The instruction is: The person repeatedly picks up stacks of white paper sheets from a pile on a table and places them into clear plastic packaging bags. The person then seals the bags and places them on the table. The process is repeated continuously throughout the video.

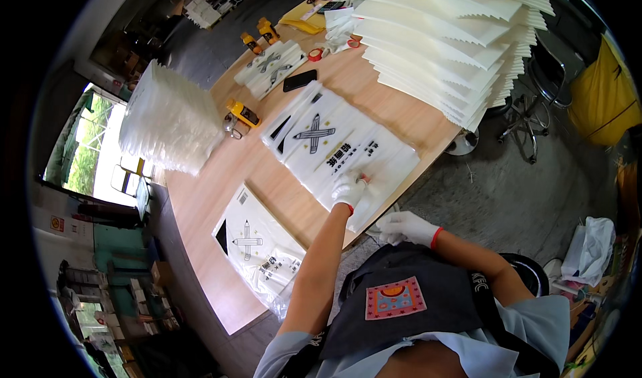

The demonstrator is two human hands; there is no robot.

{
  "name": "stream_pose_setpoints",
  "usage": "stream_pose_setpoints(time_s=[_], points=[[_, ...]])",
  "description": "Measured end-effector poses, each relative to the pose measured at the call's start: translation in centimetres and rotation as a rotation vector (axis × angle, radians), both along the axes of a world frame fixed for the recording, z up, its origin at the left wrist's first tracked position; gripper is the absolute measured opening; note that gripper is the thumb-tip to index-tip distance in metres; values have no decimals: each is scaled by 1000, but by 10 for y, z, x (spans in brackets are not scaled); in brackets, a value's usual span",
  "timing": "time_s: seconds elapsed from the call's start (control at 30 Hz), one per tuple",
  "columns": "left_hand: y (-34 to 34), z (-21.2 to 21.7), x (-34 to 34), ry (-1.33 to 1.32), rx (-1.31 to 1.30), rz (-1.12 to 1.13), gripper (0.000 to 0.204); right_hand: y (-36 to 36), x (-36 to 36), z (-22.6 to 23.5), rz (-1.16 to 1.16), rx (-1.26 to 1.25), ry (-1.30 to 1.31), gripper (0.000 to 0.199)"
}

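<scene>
1. The plastic bags lie in an overlapping pile on the table, reaching its near right edge — a sideways push could perhaps slide the slick top ones off.
2. The left hand, gloved, reaches forward over the pile's near part, seemingly touching it; whether its fingers pinch a bag, I cannot tell.
3. The right hand, also gloved, is just beside the table's edge, fingers seemingly bent — their grip is unclear.

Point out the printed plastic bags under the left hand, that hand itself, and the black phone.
Printed plastic bags [341,147]: head view, middle of the upper face.
Left hand [349,188]: head view, middle of its gloved back.
Black phone [300,80]: head view, middle of its dark face.
</scene>
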State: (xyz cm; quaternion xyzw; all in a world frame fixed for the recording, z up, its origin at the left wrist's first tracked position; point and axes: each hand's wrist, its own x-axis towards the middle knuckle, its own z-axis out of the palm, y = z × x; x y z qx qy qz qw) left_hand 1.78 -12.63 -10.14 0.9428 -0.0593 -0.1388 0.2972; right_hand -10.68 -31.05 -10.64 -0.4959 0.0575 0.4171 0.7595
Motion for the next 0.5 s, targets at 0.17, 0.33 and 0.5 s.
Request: stream_pose_setpoints(time_s=[0.17, 0.33, 0.5], points=[[-9, -12, -10, -275, 200, -28, 25, -5, 24, 0, -109, -64, -162, 25], [0, -15, 4, -70, 70, 8, 25, -6, 31, 8, -31, -100, -177, 27], [-22, 12, -10, -185, 329, -74, 26, -17, 51, 7, -43, -118, -187, 29]])
